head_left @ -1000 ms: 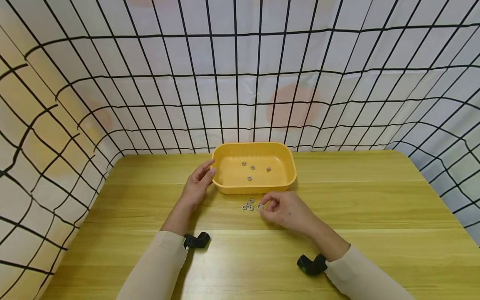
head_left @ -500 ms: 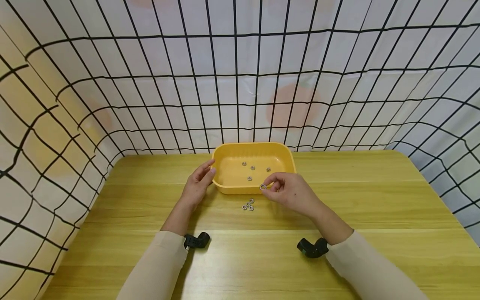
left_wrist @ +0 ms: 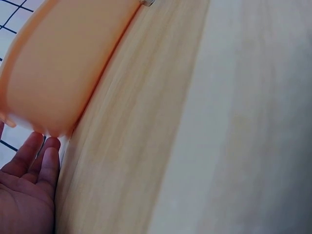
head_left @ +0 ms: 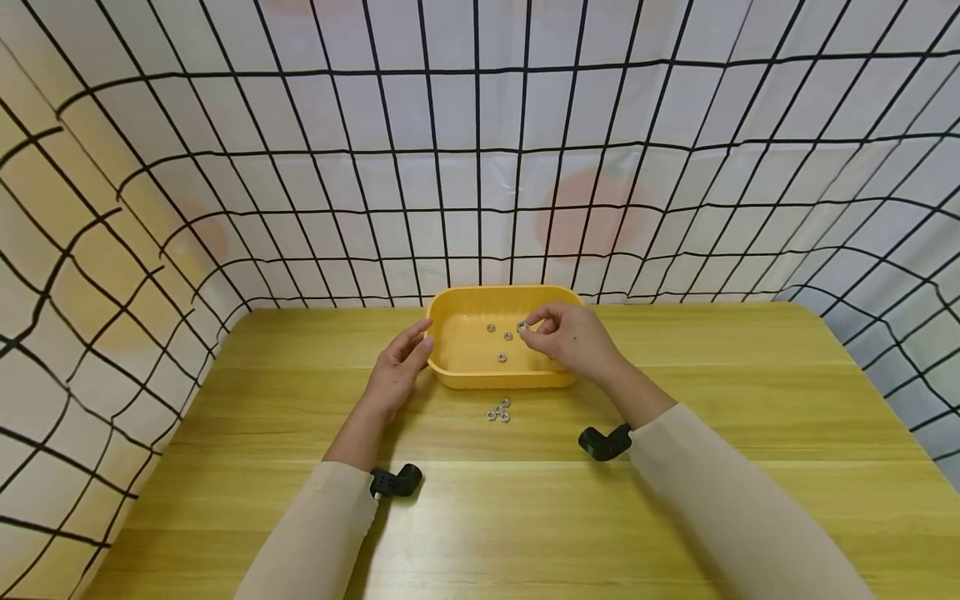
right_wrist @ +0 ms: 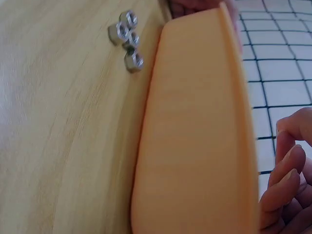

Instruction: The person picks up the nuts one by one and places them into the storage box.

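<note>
A yellow plastic bin (head_left: pixel 480 381) stands on the wooden table with several metal nuts (head_left: pixel 502 357) on its floor. My right hand (head_left: pixel 573 340) pinches one hex nut (head_left: pixel 522 327) between thumb and forefinger, over the bin's right part. In the right wrist view the fingers (right_wrist: pixel 282 192) are curled beyond the rim, and the held nut does not show. My left hand (head_left: pixel 395 371) rests against the bin's left end; in the left wrist view its fairly straight fingertips (left_wrist: pixel 50 144) touch the outer wall. Several nuts (right_wrist: pixel 119 32) lie in a small cluster before the bin.
A black wire grid (head_left: pixel 480 152) stands behind the table and along both sides, with a pale patterned cloth behind it. Each wrist carries a black camera mount (head_left: pixel 397 481). The wooden tabletop (head_left: pixel 495 517) extends in front of the bin.
My right hand has picked up a nut from beside the cluster, lifted it and carried it forward over the bin. My left hand stays at the bin's left end.
</note>
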Action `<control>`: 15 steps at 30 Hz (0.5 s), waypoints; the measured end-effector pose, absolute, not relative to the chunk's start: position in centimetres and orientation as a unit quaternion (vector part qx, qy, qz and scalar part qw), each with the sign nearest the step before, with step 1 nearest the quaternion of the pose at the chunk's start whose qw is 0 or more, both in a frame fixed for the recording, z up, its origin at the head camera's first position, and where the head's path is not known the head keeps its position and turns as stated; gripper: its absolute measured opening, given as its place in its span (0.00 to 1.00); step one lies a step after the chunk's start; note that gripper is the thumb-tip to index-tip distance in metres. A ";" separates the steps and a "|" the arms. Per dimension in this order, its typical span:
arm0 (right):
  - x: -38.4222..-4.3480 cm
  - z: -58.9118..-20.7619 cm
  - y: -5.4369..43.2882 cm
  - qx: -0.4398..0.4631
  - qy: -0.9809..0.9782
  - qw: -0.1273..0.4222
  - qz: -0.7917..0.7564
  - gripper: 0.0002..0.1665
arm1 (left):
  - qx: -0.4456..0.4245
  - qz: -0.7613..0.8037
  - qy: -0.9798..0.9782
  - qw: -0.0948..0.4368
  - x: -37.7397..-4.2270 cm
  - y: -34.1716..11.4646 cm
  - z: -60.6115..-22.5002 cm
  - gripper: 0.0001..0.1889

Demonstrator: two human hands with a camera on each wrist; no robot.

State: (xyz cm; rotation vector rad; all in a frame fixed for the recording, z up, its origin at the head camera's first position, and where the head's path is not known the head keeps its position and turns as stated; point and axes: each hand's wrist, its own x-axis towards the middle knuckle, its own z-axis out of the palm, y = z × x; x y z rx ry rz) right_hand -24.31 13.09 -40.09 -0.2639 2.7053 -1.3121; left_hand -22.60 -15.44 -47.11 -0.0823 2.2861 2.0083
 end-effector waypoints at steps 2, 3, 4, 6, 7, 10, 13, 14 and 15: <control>-24.8 -40.3 13.0 -0.083 0.897 0.060 -0.430 0.14 | -0.029 0.658 0.751 0.048 -22.6 -15.4 -47.1 0.26; -25.0 -40.4 12.9 -0.081 0.898 0.060 -0.428 0.14 | -0.029 0.659 0.750 0.048 -22.7 -15.4 -47.1 0.25; -25.2 -40.6 12.8 -0.079 0.900 0.060 -0.424 0.14 | -0.029 0.659 0.750 0.047 -22.6 -15.4 -47.1 0.25; -25.7 -40.8 12.7 -0.078 0.904 0.060 -0.416 0.14 | -0.028 0.659 0.750 0.045 -22.7 -15.5 -47.1 0.25; -25.8 -40.8 12.6 -0.078 0.906 0.061 -0.412 0.14 | -0.027 0.659 0.750 0.043 -22.6 -15.5 -47.1 0.24; -26.4 -41.0 12.3 -0.081 0.910 0.058 -0.402 0.14 | -0.023 0.659 0.751 0.039 -22.6 -15.5 -47.1 0.24; -27.0 -41.2 12.0 -0.088 0.912 0.054 -0.396 0.14 | -0.022 0.657 0.753 0.038 -22.6 -15.5 -47.2 0.24; -27.1 -41.2 11.9 -0.091 0.913 0.052 -0.394 0.14 | -0.021 0.658 0.752 0.038 -22.6 -15.5 -47.2 0.24; -27.3 -41.3 11.8 -0.093 0.914 0.050 -0.392 0.14 | -0.021 0.658 0.752 0.038 -22.6 -15.5 -47.2 0.24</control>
